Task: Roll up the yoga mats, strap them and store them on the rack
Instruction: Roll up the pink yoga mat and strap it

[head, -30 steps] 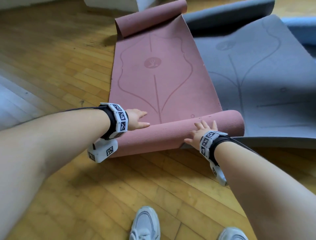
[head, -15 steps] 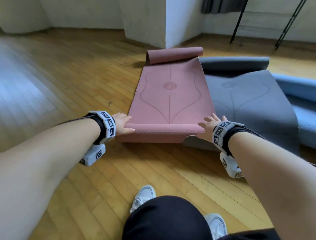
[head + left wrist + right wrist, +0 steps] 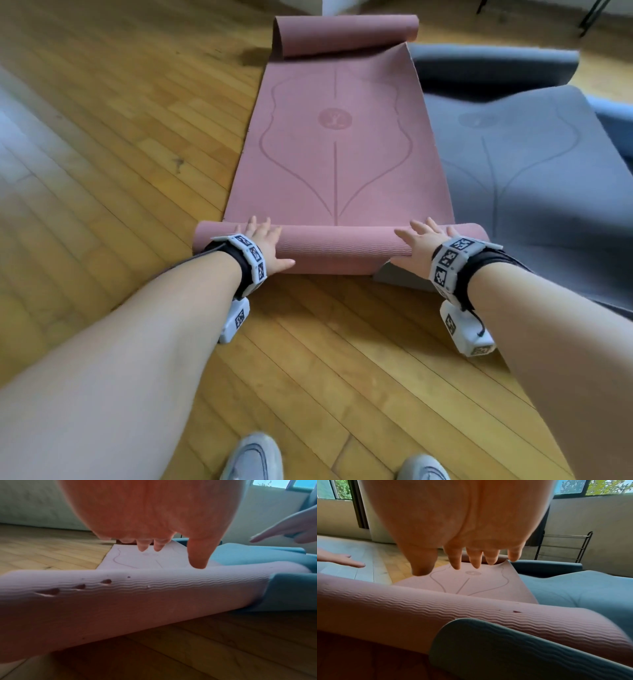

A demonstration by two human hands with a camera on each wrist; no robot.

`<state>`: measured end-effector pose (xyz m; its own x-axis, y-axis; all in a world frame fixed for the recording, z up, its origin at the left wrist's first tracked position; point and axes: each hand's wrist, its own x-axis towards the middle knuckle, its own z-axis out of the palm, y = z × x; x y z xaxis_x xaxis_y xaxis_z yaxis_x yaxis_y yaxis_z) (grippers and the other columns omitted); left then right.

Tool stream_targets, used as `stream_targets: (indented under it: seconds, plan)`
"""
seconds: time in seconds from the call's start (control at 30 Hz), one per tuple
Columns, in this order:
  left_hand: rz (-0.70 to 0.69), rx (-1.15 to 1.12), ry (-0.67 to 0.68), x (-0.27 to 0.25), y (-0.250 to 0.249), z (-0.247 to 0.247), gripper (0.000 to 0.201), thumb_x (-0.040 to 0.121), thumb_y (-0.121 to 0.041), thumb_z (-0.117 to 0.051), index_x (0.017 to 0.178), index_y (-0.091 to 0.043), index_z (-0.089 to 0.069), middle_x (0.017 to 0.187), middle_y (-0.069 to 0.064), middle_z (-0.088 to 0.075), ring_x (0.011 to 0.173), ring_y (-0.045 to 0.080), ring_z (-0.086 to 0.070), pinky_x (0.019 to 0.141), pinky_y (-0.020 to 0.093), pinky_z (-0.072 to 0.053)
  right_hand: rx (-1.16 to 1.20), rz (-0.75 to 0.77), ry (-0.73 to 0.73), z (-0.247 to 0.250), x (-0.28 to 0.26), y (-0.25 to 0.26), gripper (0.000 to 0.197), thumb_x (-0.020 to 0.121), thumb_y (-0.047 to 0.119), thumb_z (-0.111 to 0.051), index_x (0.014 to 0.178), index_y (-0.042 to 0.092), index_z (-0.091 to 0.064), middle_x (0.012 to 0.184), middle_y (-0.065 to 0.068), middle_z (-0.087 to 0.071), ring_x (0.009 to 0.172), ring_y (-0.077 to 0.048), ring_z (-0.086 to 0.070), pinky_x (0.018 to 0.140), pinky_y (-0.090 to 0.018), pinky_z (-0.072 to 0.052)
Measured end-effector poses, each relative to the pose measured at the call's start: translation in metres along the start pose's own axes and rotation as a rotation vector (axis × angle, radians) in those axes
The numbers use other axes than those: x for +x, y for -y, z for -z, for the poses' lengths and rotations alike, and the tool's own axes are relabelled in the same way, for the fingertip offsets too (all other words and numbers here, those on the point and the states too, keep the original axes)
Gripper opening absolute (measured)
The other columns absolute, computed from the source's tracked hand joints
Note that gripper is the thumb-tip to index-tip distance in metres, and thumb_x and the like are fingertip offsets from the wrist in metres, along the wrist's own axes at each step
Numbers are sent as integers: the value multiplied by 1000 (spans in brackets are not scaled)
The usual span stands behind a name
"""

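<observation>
A pink yoga mat (image 3: 335,164) lies lengthwise on the wooden floor, its near end wound into a ribbed roll (image 3: 339,250) (image 3: 137,601) (image 3: 436,611). Its far end curls up into a smaller roll (image 3: 346,34). My left hand (image 3: 265,241) (image 3: 154,520) rests flat on the left part of the near roll with straight fingers. On the right part my right hand (image 3: 419,241) (image 3: 462,527) lies the same way, fingers spread and pointing forward. A grey yoga mat (image 3: 534,178) lies beside the pink one on the right, partly under its edge.
A corner of the grey mat (image 3: 505,649) sticks up just under the pink roll's right end. A black metal rack (image 3: 563,547) stands by the far wall. Another bluish mat (image 3: 616,120) shows at the right edge. My two shoes (image 3: 253,457) stand on the floor behind the roll.
The roll has advanced along the pink mat under both hands. The head camera has tilted down and moved closer, so the walls and rack legs have left the head view.
</observation>
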<state>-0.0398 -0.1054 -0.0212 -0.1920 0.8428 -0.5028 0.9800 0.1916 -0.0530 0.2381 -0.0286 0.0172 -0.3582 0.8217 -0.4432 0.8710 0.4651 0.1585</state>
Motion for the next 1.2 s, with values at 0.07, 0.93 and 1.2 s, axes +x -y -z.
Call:
stream_targets:
  seconds: [0.07, 0.93, 1.2]
  plan:
    - [-10, 10, 9, 30, 4, -6, 87, 91, -62, -41, 153, -20, 3, 161, 4, 7, 146, 29, 14, 118, 48, 6, 18, -5, 16, -5, 35, 8, 62, 97, 54, -39, 150, 27, -20, 158, -5, -16, 147, -29, -6, 116, -55, -11]
    - [-45, 60, 216, -87, -32, -135, 88, 90, -58, -47, 153, -24, 6, 158, 10, -1, 147, 31, -2, 119, 46, -9, -24, 173, 301, -125, -67, 31, 75, 96, 52, -43, 153, 30, 1, 160, 5, -6, 147, -25, -7, 114, -52, -24]
    - [-55, 139, 155, -47, -46, -177, 82, 92, -53, -47, 153, -27, 2, 159, 9, -3, 147, 32, 7, 117, 47, 5, 101, 96, 394, -184, -56, 43, 73, 98, 37, -47, 152, 28, 1, 161, 6, -6, 147, -25, -6, 115, -54, -19]
